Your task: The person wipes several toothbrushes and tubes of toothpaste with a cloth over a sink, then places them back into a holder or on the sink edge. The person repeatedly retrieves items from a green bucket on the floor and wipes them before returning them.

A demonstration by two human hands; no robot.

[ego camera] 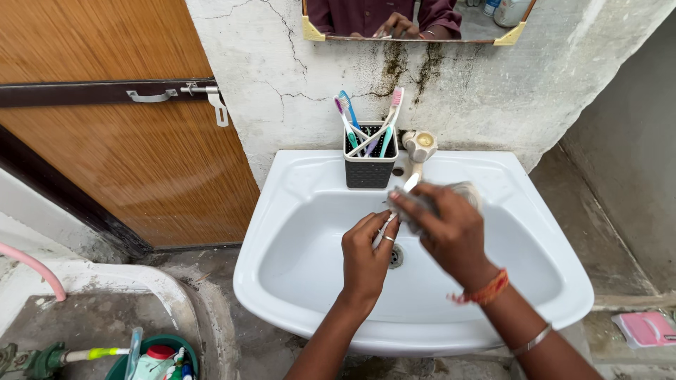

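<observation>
Over the drain, the left hand [366, 257] is pinching a toothbrush [386, 226] while the right hand [451, 232] is gripping a blurred object (unidentifiable) above the white basin [296, 211], catching drips; brush holder [370, 158] standing behind.

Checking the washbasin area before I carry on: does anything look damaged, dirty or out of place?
Yes, the wall behind the white basin is cracked, and dark streaks of grime or mould run down from under the mirror toward the tap. The toothbrush holder stands upright on the rim. Nothing looks spilled in the basin.
</observation>
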